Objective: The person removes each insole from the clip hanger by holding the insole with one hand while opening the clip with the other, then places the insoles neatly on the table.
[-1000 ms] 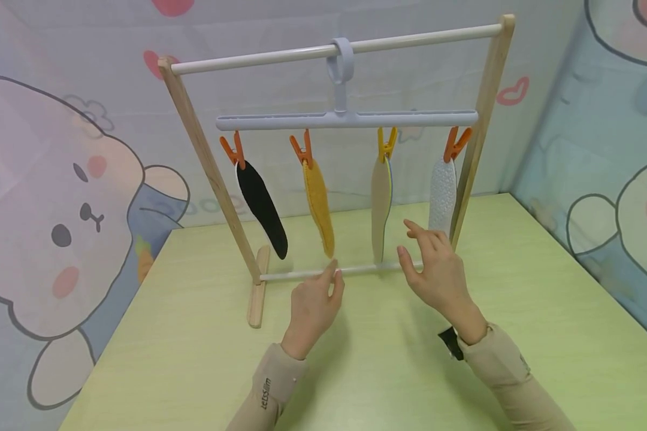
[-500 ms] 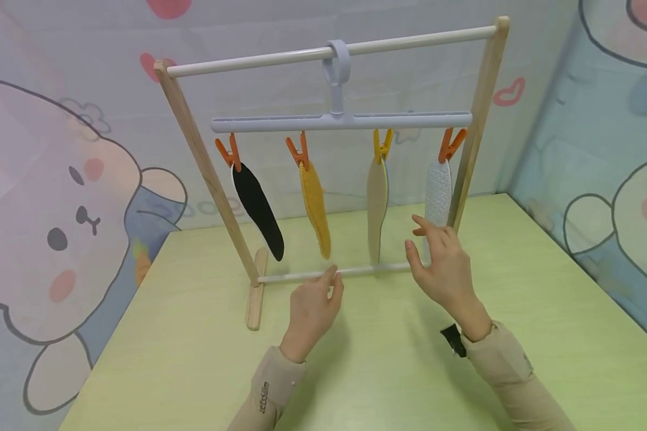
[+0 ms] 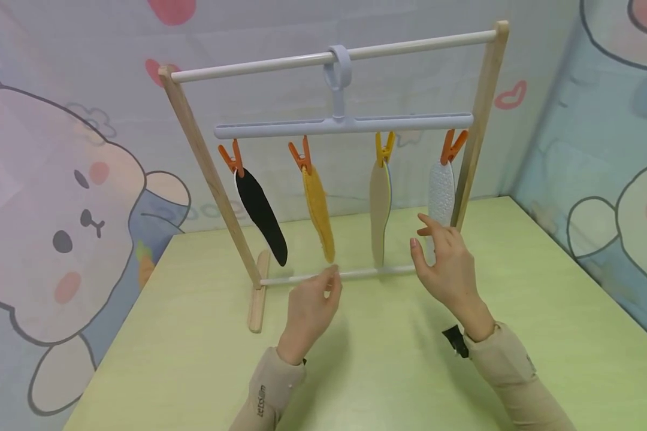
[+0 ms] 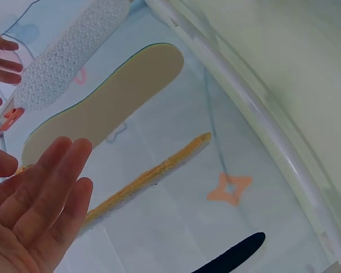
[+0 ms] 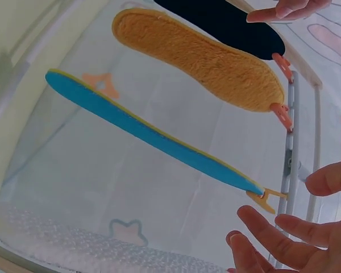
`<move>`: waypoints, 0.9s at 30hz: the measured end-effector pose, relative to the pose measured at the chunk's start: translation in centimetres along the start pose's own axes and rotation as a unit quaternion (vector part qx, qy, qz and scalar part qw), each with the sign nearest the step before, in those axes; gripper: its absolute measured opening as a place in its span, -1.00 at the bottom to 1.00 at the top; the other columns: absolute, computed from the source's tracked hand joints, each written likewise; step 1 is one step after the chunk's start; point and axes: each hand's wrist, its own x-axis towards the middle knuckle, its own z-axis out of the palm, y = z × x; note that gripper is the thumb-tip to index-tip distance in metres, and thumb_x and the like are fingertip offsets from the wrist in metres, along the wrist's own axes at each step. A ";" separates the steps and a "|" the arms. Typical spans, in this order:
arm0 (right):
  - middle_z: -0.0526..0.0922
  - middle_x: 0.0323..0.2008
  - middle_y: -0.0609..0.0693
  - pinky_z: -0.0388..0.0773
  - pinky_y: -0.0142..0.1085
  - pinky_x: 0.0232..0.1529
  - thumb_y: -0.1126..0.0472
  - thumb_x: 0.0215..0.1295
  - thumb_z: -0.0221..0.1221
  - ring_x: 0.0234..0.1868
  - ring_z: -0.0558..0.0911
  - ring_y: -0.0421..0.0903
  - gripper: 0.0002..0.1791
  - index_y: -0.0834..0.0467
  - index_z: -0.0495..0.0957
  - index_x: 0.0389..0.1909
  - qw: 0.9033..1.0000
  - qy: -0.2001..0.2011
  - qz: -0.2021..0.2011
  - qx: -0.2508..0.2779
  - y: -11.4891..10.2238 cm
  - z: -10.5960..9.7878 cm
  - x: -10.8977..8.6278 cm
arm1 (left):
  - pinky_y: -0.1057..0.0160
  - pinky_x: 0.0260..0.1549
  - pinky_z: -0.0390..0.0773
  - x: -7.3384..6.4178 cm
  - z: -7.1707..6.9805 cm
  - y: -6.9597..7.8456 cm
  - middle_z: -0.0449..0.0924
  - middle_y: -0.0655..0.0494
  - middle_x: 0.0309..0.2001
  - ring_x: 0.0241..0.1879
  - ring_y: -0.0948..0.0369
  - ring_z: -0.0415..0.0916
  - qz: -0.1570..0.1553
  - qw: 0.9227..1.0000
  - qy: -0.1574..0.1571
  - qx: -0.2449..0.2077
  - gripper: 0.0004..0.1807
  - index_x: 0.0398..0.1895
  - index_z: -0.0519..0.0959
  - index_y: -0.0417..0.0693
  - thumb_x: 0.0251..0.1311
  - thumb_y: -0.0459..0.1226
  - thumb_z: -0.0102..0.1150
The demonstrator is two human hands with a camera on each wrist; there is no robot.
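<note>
From a grey hanger (image 3: 280, 129) hang a black insole (image 3: 261, 215), a fuzzy yellow insole (image 3: 318, 212), a beige insole (image 3: 380, 209) with a blue other face, and a white bumpy insole (image 3: 441, 188). Orange and yellow clips, such as the yellow clip (image 3: 384, 148), grip their top ends. My left hand (image 3: 308, 308) holds nothing; its fingertips are just below the yellow insole's lower tip, fingers extended in the left wrist view. My right hand (image 3: 449, 266) is also bare, fingers spread, and overlaps the lower part of the white insole in the head view.
The hanger hooks over the top white rod (image 3: 420, 46) of a wooden rack (image 3: 202, 161), whose lower white rod (image 3: 361, 274) runs just above the pale green table (image 3: 183, 359). A cartoon-printed cloth (image 3: 108, 173) stands behind and at the sides.
My right hand has shifted slightly right, now in front of the white insole. The left hand's fingertips have drawn closer together. The insoles still hang in the same order.
</note>
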 end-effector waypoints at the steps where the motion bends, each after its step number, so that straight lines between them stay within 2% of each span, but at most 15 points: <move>1: 0.64 -0.28 0.12 0.39 -0.21 -0.63 0.19 0.11 0.09 -0.30 0.50 0.04 -0.56 0.20 0.41 0.06 1.000 0.000 0.001 -0.002 0.0 -0.1 0.0 | 0.48 -0.78 0.31 0.0 -0.1 0.0 0.68 0.04 -0.49 -0.53 0.25 0.62 0.000 1.000 0.001 0.000 -0.76 -0.19 0.60 -0.12 0.17 -0.26 -0.01; 3: 0.65 -0.29 0.12 0.41 -0.19 -0.62 0.19 0.11 0.08 -0.31 0.50 0.04 -0.56 0.20 0.41 0.05 1.000 0.000 0.003 -0.006 0.1 -0.2 0.1 | 0.46 -0.75 0.36 0.1 -0.2 0.2 0.68 0.05 -0.48 -0.53 0.25 0.62 0.002 1.000 0.000 -0.002 -0.76 -0.19 0.60 -0.11 0.17 -0.26 -0.01; 9: 0.65 -0.30 0.12 0.42 -0.16 -0.62 0.19 0.11 0.08 -0.39 0.48 0.02 -0.57 0.21 0.42 0.04 1.000 0.007 0.007 -0.017 0.6 -0.8 0.2 | 0.53 -0.79 0.27 0.6 -0.4 0.5 0.68 0.05 -0.48 -0.52 0.25 0.61 0.014 1.000 -0.006 -0.015 -0.76 -0.19 0.60 -0.12 0.17 -0.28 -0.02; 18: 0.66 -0.32 0.12 0.23 -0.29 -0.69 0.20 0.10 0.08 -0.50 0.41 -0.02 -0.58 0.24 0.43 0.01 0.999 0.018 -0.002 -0.029 1.2 -1.1 0.7 | 0.57 -0.81 0.14 1.2 -0.4 0.8 0.68 -0.01 -0.42 -0.49 0.23 0.63 0.025 0.999 -0.005 -0.044 -0.77 -0.21 0.61 -0.15 0.16 -0.32 -0.02; 23: 0.65 -0.32 0.15 0.19 -0.31 -0.67 0.21 0.10 0.08 -0.53 0.38 -0.02 -0.59 0.26 0.43 0.00 0.999 0.023 -0.013 -0.031 1.4 -1.3 1.3 | 0.55 -0.76 0.25 1.6 -0.3 1.1 0.68 -0.02 -0.37 -0.46 0.22 0.63 0.032 0.998 -0.012 -0.055 -0.77 -0.20 0.60 -0.17 0.16 -0.32 -0.02; 27: 0.64 -0.31 0.16 0.24 -0.23 -0.66 0.21 0.11 0.08 -0.45 0.45 0.05 -0.59 0.27 0.43 0.00 0.999 0.024 -0.017 -0.033 1.6 -1.6 1.8 | 0.45 -0.65 0.46 2.0 -0.4 1.4 0.68 -0.03 -0.32 -0.43 0.22 0.63 0.033 0.998 -0.018 -0.058 -0.76 -0.18 0.59 -0.16 0.17 -0.31 -0.02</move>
